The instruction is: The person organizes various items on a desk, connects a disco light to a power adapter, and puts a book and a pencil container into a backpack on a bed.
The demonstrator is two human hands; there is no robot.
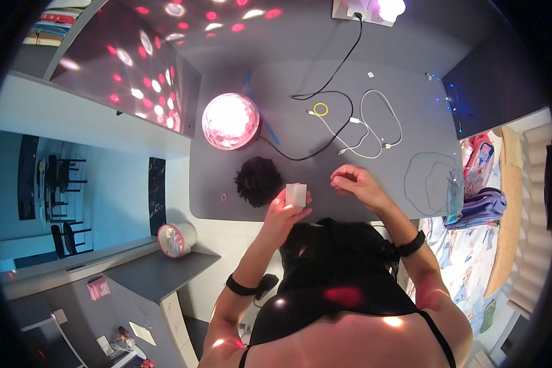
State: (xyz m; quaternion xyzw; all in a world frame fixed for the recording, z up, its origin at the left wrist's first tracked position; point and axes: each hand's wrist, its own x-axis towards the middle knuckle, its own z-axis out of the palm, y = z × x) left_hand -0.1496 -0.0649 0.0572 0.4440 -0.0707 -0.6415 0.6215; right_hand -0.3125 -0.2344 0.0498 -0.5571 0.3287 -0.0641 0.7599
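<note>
Left fingers (281, 203) hold whitish box (296, 195); right fingers (348, 171) curled above grey desk (424, 132).

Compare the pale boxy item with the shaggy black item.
The pale boxy item is straight-edged; the shaggy black item is rounded. The boxy item looks smaller than the black one. The left hand holds the boxy item, while the black one rests on the desk.

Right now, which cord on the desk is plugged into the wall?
The black cord: its far end goes into the wall socket, while the white cables lie wholly on the desk.
</note>
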